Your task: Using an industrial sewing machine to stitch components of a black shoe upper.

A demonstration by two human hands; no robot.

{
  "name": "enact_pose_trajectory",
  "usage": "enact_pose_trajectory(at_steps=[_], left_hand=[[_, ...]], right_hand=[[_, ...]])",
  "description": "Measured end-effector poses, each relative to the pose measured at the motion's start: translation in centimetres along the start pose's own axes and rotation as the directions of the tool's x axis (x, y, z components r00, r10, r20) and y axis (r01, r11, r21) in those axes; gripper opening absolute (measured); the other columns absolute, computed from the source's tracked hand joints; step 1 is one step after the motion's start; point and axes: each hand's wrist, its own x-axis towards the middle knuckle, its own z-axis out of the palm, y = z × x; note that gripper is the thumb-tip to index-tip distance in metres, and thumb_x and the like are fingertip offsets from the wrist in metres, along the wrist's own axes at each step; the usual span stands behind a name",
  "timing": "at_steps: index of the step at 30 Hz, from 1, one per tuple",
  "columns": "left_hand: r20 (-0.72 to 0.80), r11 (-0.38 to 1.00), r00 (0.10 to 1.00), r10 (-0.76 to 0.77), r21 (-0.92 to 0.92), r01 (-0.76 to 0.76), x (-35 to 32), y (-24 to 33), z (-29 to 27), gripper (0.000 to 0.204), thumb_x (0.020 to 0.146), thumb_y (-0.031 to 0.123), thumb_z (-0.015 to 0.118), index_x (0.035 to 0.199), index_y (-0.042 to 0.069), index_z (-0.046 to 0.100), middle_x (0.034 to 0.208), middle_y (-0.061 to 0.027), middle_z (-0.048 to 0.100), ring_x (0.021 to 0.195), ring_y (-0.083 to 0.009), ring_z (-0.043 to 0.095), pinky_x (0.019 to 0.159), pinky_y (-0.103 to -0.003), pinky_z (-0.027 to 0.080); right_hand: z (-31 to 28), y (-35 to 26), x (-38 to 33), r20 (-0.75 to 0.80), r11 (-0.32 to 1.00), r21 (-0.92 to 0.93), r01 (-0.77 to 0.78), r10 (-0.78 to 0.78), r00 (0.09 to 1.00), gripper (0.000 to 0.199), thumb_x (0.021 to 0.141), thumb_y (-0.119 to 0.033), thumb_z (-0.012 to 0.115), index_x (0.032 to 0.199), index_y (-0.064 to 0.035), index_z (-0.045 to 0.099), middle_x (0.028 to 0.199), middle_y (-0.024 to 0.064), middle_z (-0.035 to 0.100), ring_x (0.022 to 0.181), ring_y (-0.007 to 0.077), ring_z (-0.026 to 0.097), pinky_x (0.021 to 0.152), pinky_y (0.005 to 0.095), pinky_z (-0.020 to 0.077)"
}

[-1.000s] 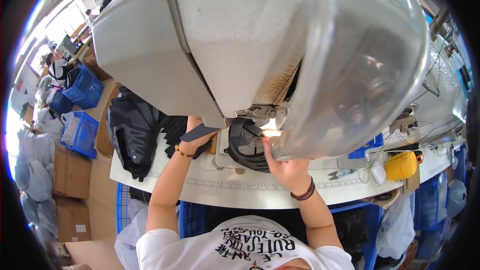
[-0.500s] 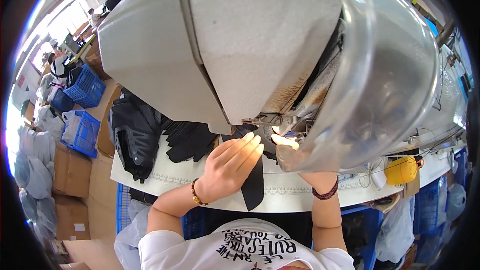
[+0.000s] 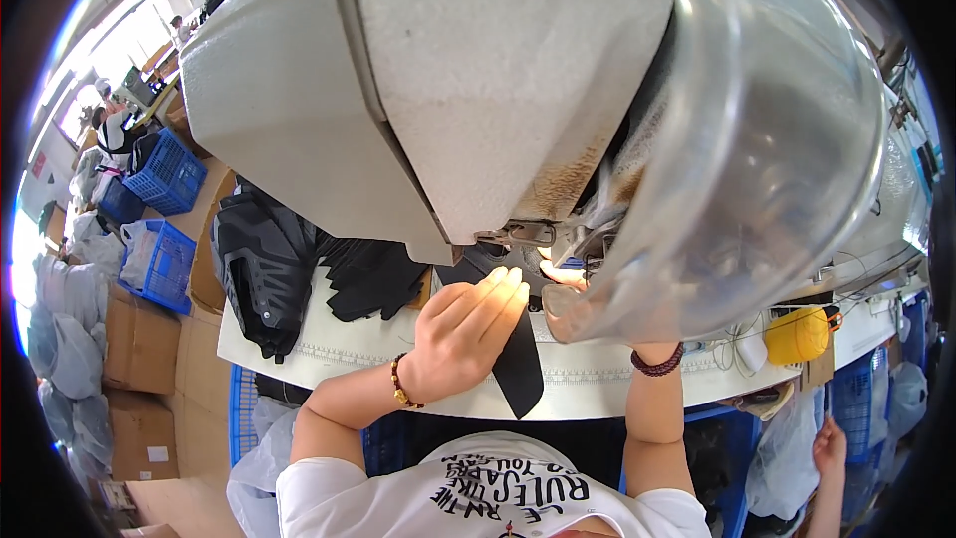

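Observation:
A pale sewing machine (image 3: 498, 90) fills the upper middle, with a lit spot under its head. My left hand (image 3: 463, 339) lies on a black fabric piece (image 3: 520, 369), fingers stretched out side by side, their tips in the light. The fabric's pointed end hangs toward me over the table's ruled front edge. My right hand (image 3: 568, 276) is at the other side of the lit spot, its fingertips showing near the machine foot. A clear plastic shield (image 3: 797, 139) covers most of that hand, so I cannot tell whether it grips the fabric.
Left on the white table (image 3: 339, 347) lie dark shoe uppers (image 3: 262, 269) and stacked black pieces (image 3: 368, 279). A yellow container (image 3: 799, 336) stands at the right. Another person's hand (image 3: 829, 446) shows at the lower right. Blue crates (image 3: 164, 264) and cartons (image 3: 149, 344) line the left.
The hanging end of the black fabric has swung to the right, and my left hand has shifted slightly right with it. Another person's hand has come in at the lower right.

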Motion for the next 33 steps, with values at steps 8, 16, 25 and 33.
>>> enact_pose_trajectory(at_steps=[8,16,25,33], left_hand=[[-0.104,0.974,0.991,-0.081,-0.219,0.057,-0.6,-1.8,1.7,0.026,0.063,0.005,0.062,0.088,0.0,0.066,0.085,-0.0111,0.064,0.069,-0.0214,0.06,0.057,-0.028,0.045],[-0.108,0.893,0.957,-0.269,-0.401,0.206,1.3,-2.1,0.0,0.012,0.068,-0.001,0.066,0.08,0.001,0.065,0.07,-0.0084,0.063,0.055,-0.0164,0.059,0.051,-0.022,0.045],[0.022,0.977,0.98,0.197,-0.09,-0.194,-0.2,-2.8,0.6,0.032,0.046,0.006,0.054,0.077,0.0,0.062,0.083,-0.0068,0.062,0.067,-0.0186,0.057,0.052,-0.027,0.047],[0.022,0.986,0.996,0.091,-0.14,-0.088,0.5,-2.8,-0.5,0.026,0.059,0.012,0.067,0.083,0.004,0.063,0.081,-0.0071,0.06,0.072,-0.0219,0.06,0.063,-0.029,0.047]], right_hand=[[0.9,0.8,-0.5,0.059,0.993,0.114,-0.042,0.035,0.998,0.028,0.075,-0.018,0.067,0.102,-0.0099,0.063,0.097,0.0089,0.065,0.089,0.0236,0.063,0.078,0.0328,0.0507],[0.2,-0.6,0.6,0.171,0.928,-0.293,0.231,-0.187,0.967,0.033,0.08,-0.009,0.059,0.113,-0.0095,0.057,0.109,0.0098,0.06,0.096,0.0249,0.06,0.085,0.0338,0.048],[1.4,1.2,0.6,0.152,0.972,0.114,0.204,-0.22,0.964,0.03,0.078,-0.006,0.057,0.108,-0.0097,0.06,0.102,0.0097,0.06,0.093,0.0265,0.057,0.083,0.0355,0.0449],[0.1,1.3,1.7,0.168,0.77,-0.288,0.57,-0.545,0.821,0.024,0.075,-0.009,0.061,0.099,-0.0067,0.063,0.081,0.0112,0.059,0.075,0.0292,0.055,0.069,0.0374,0.0445]])
